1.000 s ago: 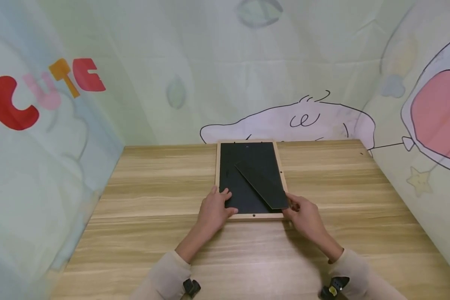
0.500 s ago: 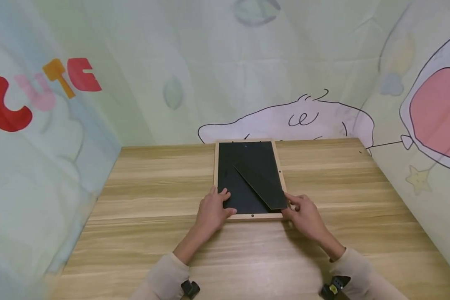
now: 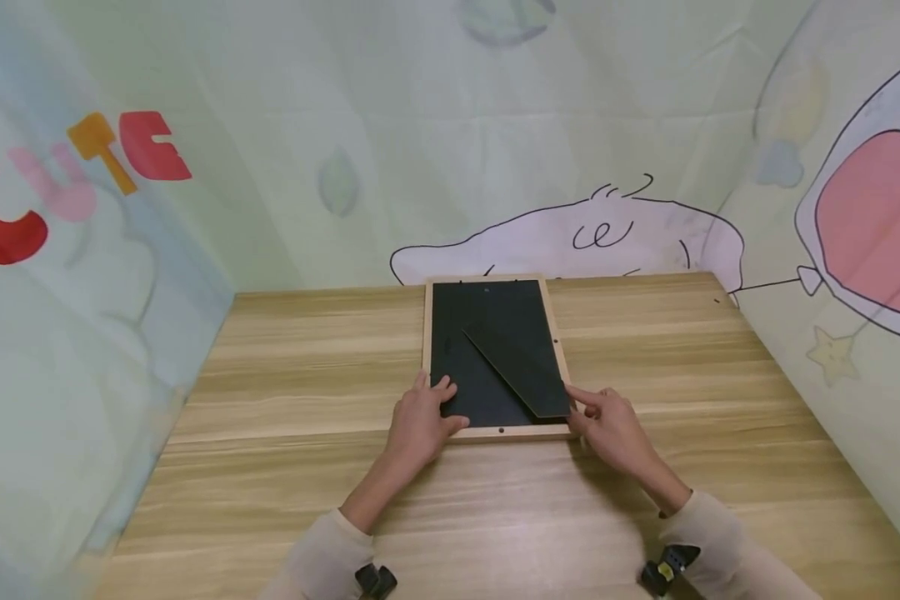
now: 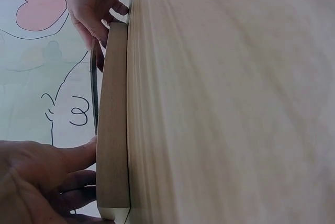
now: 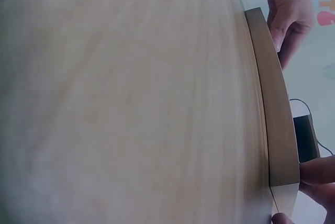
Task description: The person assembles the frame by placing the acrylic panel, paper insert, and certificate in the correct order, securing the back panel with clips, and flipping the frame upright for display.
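Observation:
A picture frame (image 3: 525,432) with a pale wood border lies back side up on the table. Its black backing (image 3: 457,367) carries a black easel stand leg (image 3: 521,375), angled toward the near right corner and tilted up from the back. At the near left corner, my left hand (image 3: 418,421) grips the frame, thumb and a finger over the backing and another finger at the outer side. My right hand (image 3: 611,425) pinches the leg's free end by the near right corner. In the right wrist view, a lower fingertip (image 5: 281,218) touches the frame's side wall.
The wood-grain table (image 3: 315,367) reaches back to a printed cloth backdrop (image 3: 285,167), and the frame's far end is close to that back edge. Black straps (image 3: 375,581) sit over both pale sleeves (image 3: 330,546).
The whole scene has shifted slightly left and up in the head view. Both hands keep their places on the frame and stand leg.

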Available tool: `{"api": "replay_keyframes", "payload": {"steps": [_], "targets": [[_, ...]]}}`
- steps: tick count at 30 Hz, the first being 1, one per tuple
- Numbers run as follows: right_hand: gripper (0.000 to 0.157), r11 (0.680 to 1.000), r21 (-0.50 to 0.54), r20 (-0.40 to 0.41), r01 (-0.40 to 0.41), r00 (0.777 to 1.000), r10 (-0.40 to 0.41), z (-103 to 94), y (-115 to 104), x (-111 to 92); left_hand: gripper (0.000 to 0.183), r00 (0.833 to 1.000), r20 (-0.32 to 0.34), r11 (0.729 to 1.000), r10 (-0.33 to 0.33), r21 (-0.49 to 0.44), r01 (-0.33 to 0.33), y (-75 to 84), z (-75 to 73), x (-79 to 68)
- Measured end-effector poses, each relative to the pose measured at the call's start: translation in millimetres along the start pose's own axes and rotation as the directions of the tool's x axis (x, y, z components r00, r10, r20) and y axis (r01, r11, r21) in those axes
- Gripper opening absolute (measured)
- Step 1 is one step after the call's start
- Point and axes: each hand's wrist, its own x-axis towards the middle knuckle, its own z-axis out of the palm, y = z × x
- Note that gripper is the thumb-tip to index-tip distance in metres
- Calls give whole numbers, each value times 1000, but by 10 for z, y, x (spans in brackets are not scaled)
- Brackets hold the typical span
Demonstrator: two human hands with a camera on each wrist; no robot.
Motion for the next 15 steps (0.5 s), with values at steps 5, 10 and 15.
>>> {"api": "replay_keyframes", "payload": {"steps": [5,10,15], "targets": [[48,1000,-18,-4,13,1000,-13,-11,-24,12,61,1000,-1,1000,5,0,-5,-10,0,1],[48,1000,-26,-1,10,1000,-10,-18,-22,19,61,1000,-4,1000,14,-4,-14,-7,-5,-4],[46,999,-28,1,16,1000,-16,-20,-3,33,61,1000,-5,1000,19,6,-19,-7,-4,-2]]}}
